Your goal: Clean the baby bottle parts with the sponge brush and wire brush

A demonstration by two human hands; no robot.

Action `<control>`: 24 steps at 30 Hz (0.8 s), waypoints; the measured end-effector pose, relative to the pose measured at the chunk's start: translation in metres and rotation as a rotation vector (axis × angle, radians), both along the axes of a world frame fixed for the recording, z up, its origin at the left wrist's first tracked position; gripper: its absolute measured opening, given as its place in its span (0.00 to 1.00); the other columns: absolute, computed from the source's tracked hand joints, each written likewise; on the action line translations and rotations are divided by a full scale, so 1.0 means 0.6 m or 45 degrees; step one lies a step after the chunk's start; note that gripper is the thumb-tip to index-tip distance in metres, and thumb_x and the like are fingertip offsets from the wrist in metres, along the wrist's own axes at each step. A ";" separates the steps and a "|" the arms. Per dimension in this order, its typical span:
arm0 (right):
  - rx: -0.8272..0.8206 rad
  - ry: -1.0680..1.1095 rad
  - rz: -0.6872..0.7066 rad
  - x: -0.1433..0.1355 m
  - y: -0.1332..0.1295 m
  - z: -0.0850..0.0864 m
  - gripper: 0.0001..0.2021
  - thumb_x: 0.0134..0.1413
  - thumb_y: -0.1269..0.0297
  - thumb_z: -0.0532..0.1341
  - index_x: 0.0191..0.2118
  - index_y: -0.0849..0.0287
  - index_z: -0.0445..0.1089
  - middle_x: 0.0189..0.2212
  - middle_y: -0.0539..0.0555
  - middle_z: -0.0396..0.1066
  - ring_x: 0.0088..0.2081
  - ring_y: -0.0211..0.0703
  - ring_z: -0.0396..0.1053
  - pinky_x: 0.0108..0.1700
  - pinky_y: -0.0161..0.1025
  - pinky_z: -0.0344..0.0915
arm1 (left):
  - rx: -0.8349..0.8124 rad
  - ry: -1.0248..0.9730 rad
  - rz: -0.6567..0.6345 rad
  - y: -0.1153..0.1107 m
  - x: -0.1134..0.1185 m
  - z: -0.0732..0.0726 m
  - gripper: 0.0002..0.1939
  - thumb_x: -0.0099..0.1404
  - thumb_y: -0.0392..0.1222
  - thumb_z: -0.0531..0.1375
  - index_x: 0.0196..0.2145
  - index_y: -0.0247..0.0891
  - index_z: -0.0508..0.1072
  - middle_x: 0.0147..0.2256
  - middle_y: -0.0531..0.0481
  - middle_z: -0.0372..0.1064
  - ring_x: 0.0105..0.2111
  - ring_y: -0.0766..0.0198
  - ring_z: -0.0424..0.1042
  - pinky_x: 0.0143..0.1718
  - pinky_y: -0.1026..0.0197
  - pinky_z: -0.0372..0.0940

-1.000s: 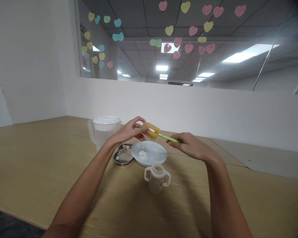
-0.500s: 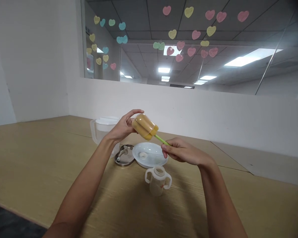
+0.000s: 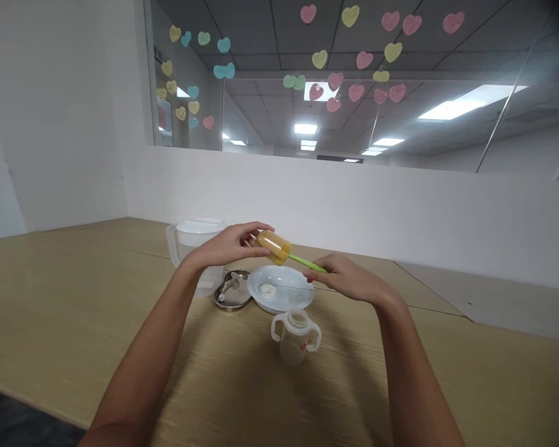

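Note:
My left hand [image 3: 236, 243] is closed around a clear dome-shaped cover [image 3: 266, 241], its thumb below and fingers above. Inside the cover sits the yellow sponge head of a bottle brush [image 3: 282, 253], seen through the clear wall. The brush's green handle runs down to the right into my right hand [image 3: 342, 275], which grips it. Both are held in the air above a white bowl [image 3: 279, 304]. Nearer to me, a baby bottle [image 3: 294, 341] with two white handles stands upright on the table, its mouth uncovered.
A white ring [image 3: 268, 290] lies in the bowl. Left of it, a metal kidney-shaped tray [image 3: 233, 304] holds a small part with a tube. A lidded translucent pitcher [image 3: 196, 239] stands behind my left wrist. The brown tabletop [image 3: 74, 310] meets a white wall at the back.
The cover and brush have come down slightly and lie closer to level. My left hand has turned and lowered with the cover, while my right hand has shifted a little along with the handle.

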State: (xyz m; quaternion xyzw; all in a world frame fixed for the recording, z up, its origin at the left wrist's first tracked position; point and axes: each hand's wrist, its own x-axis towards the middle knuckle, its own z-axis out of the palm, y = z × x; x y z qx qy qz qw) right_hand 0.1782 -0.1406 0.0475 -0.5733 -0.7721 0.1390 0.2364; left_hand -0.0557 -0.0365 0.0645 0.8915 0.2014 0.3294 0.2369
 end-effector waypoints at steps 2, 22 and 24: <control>0.009 -0.045 -0.008 0.001 -0.002 0.001 0.15 0.52 0.58 0.52 0.19 0.60 0.54 0.18 0.45 0.48 0.21 0.33 0.47 0.23 0.34 0.44 | -0.051 0.017 0.032 0.003 0.009 -0.005 0.19 0.54 0.52 0.59 0.39 0.36 0.72 0.28 0.48 0.68 0.26 0.65 0.67 0.26 0.64 0.62; 0.156 0.218 -0.261 0.035 -0.025 0.016 0.22 0.50 0.45 0.52 0.33 0.59 0.71 0.21 0.48 0.53 0.23 0.35 0.51 0.24 0.33 0.49 | -0.267 -0.433 0.134 0.008 0.029 -0.011 0.26 0.47 0.45 0.65 0.45 0.40 0.68 0.47 0.45 0.63 0.37 0.63 0.69 0.40 0.57 0.65; 0.127 0.180 -0.224 0.028 -0.009 0.010 0.22 0.51 0.46 0.51 0.32 0.59 0.71 0.21 0.48 0.53 0.23 0.35 0.51 0.24 0.33 0.49 | -0.288 -0.441 0.045 -0.006 0.035 -0.008 0.25 0.48 0.43 0.65 0.45 0.40 0.69 0.47 0.46 0.63 0.38 0.62 0.69 0.44 0.55 0.64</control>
